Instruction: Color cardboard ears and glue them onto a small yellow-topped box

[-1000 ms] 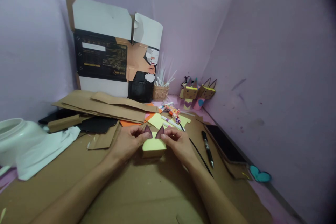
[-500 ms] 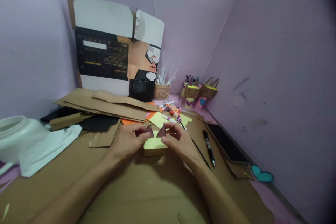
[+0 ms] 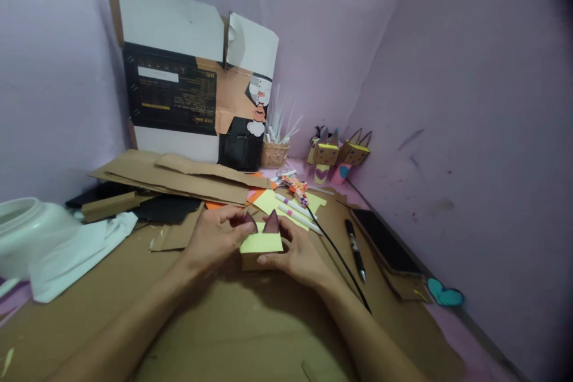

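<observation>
A small cardboard box with a yellow paper top sits on the brown cardboard sheet between my hands. Two pointed purple ears stand up from its top. Thumb and fingers of my left hand pinch the left ear. My right hand grips the box's right side, its thumb on the front face and its other fingers behind. Free of my fingers, the right ear stands upright.
Two white markers lie on yellow paper behind the box, beside a black stick with a patterned top. A pen and a phone are at right. Finished box-headed figures stand at the back; a white pot is at left.
My right hand has let go of the right ear and moved down onto the box's side. My left hand still pinches the left ear.
</observation>
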Action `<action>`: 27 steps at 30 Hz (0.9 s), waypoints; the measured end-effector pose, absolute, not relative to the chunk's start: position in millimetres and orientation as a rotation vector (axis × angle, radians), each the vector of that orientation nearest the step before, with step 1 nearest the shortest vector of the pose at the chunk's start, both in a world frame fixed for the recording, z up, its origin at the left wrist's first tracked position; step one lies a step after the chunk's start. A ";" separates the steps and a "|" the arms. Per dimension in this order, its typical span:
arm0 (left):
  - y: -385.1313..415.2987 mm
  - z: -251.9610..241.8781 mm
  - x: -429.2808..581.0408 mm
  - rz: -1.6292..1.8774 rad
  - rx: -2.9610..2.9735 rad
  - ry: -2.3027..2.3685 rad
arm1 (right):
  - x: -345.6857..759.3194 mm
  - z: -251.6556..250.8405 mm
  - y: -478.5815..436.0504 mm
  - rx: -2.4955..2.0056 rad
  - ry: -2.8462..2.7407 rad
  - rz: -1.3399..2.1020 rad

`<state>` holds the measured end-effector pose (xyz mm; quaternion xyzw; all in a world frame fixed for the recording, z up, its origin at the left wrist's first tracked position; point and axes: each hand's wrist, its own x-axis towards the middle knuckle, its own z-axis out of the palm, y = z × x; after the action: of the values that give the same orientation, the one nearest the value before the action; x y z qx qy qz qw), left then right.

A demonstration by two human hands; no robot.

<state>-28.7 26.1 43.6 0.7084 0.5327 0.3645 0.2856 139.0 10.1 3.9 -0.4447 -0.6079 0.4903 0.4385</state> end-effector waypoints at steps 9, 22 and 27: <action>24.9 45.1 -27.0 0.955 1.781 1.428 | 137.2 4.4 8.7 -1.107 -1.481 1.226; 25.4 41.6 -30.3 0.943 1.908 1.372 | 136.6 4.3 8.3 -1.133 -1.492 1.202; 25.5 41.8 -30.8 0.938 1.949 1.373 | 136.8 4.6 8.1 -1.145 -1.494 1.202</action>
<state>-30.8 25.5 41.8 0.7289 0.5136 0.3509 0.2860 136.8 8.1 4.6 -0.4606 -0.6013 0.4835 0.4388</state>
